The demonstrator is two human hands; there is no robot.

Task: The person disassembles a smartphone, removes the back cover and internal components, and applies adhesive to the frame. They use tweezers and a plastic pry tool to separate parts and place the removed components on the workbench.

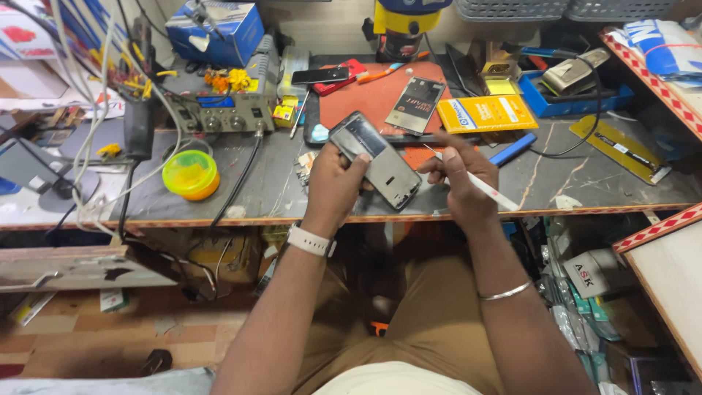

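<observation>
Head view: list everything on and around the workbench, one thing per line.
phone: one, dark, held above the bench edge
white tool: one, white with red tip, in right hand
round container: one, yellow-green, bench left
bench station: one, grey, back left
red mat: one, bench centre
yellow packet: one, right of mat
blue box: one, back left
left hand: grips phone
right hand: fingers pinch tool

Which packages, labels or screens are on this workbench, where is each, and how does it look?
Phone: in the left hand, dark, rectangular.
Yellow flat pack: right of the red mat, blue label.
Blue box: back left.
Black phone: back centre, dark screen.
</observation>
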